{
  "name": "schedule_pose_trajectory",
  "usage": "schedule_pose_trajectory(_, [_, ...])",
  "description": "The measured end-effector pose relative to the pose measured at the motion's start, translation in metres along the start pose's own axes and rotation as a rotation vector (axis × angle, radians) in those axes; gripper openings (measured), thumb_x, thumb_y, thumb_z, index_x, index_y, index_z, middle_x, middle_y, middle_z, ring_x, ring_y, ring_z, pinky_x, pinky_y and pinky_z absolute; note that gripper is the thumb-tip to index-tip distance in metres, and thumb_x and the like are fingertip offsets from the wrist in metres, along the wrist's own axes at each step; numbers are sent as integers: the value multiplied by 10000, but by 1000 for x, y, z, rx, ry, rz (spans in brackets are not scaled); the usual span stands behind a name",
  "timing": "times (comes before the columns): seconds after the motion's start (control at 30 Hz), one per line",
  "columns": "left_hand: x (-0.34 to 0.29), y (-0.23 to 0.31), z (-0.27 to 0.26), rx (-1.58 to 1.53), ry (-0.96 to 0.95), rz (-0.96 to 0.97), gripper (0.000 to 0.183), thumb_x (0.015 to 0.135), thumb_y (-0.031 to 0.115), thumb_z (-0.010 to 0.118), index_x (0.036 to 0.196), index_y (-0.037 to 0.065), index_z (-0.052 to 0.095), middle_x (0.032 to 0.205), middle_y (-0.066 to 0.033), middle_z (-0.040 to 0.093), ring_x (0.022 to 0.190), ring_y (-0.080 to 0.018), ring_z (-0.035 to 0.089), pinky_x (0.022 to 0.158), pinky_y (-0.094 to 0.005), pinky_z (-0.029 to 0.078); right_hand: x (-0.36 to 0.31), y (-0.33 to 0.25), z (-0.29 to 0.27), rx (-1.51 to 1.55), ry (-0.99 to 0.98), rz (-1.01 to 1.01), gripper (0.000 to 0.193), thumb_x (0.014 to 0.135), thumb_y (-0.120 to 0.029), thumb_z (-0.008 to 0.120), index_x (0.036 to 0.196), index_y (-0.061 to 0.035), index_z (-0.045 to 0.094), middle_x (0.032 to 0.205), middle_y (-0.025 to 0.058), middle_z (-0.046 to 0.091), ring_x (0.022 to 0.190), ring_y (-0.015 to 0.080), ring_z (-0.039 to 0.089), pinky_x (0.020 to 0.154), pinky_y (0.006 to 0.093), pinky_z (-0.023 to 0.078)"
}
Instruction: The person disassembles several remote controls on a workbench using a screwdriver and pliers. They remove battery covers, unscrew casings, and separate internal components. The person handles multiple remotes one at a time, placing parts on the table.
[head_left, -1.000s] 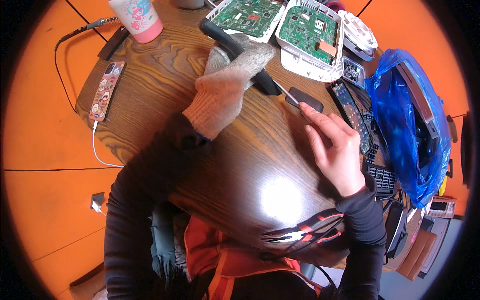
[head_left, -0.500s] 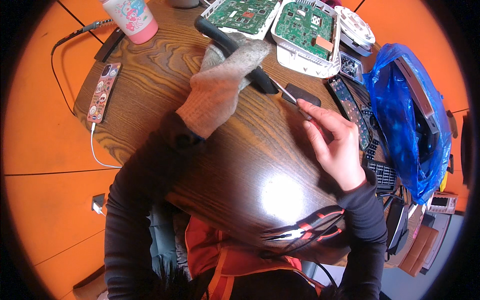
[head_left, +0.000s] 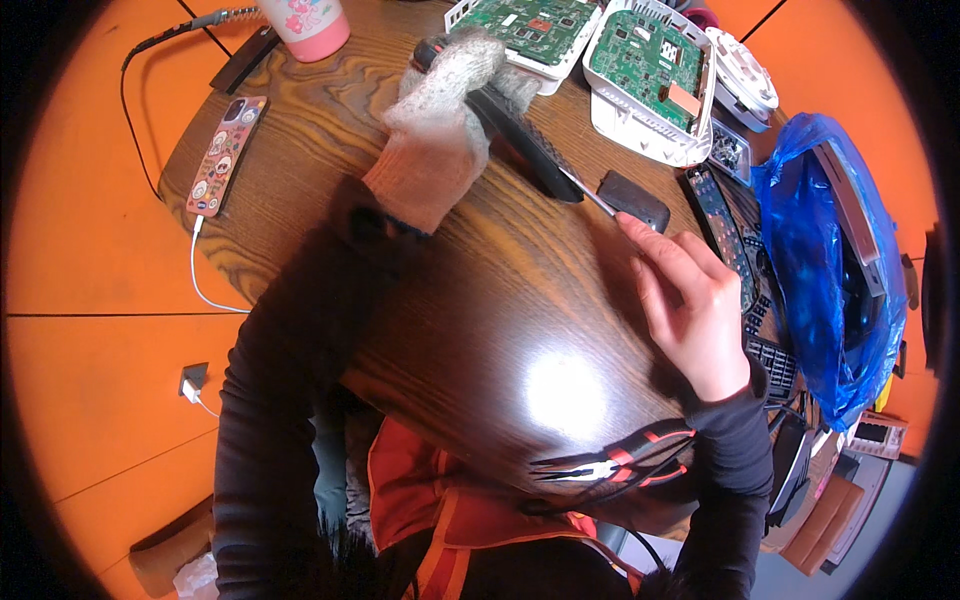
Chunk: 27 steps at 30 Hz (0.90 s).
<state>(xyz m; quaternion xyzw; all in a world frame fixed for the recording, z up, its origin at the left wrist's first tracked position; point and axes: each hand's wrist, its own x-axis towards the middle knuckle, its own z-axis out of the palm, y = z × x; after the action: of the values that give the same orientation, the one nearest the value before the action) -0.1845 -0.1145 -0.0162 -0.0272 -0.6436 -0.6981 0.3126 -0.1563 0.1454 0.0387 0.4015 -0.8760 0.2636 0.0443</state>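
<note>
My left hand [head_left: 445, 115], in a grey and tan work glove, is closed round a long black plastic casing [head_left: 530, 150], shaped like a remote control. The casing slants down to the right over the table. My bare right hand [head_left: 692, 300] grips a slim metal tool [head_left: 592, 194], with the index finger laid along it and the handle hidden in the palm. The tool's tip meets the casing's lower end. Just beyond the tool a dark flat rectangular piece [head_left: 635, 200] lies on the wooden table [head_left: 480, 300].
Two white housings with green circuit boards [head_left: 535, 30] [head_left: 645, 70] stand at the back. On the right are a strip-shaped board [head_left: 722, 235] and a blue plastic bag [head_left: 830, 280]. Red-and-black pliers [head_left: 620, 463] lie near the front edge. A phone [head_left: 228, 155] charges at left, near a pink-based cup [head_left: 310, 30].
The view has shifted, so the table's things sit further right and lower. The casing has turned in my left hand, and less of its upper end shows. The tool stays against its lower end.
</note>
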Motion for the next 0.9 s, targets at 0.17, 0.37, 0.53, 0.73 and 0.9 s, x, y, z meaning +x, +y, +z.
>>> schedule_pose_trajectory(0.17, [-25,-19,-5,1031,-29,308,305,786,26,554,1088,-18,563,974,-164,608,904,-314,601,821,-403,473,-2,-2,10,-176,31,-126,456,787,-50,644,1227,-156,600,721,76,486,557,241,567,506,346,495])
schedule_pose_trajectory(0.37, [-36,-41,20,797,68,71,305,818,2,611,1104,-46,517,900,-132,609,813,-225,620,758,-328,526,8,-2,20,-242,50,-125,472,777,-11,628,1228,-147,597,709,76,481,549,241,554,511,359,481])
schedule_pose_trajectory(0.53, [-36,-22,18,637,-70,177,384,776,-77,641,1132,-57,498,914,-138,619,824,-198,635,754,-302,537,8,-12,21,-338,87,-129,445,780,22,635,1197,-134,620,678,78,472,521,232,528,497,348,467])
schedule_pose_trajectory(0.73, [-39,-9,23,823,-29,420,491,738,-79,684,1189,-42,494,972,-163,630,871,-225,645,804,-303,528,9,-21,22,-330,83,-114,411,775,-66,631,1182,-101,587,705,54,479,545,205,573,466,333,482])
schedule_pose_trajectory(0.9, [-44,-11,22,793,-40,441,572,715,-59,675,1245,3,470,1032,-181,614,925,-289,619,838,-348,505,10,-26,20,-238,88,-34,241,795,-23,638,1031,-51,597,758,112,564,585,278,607,511,355,491])
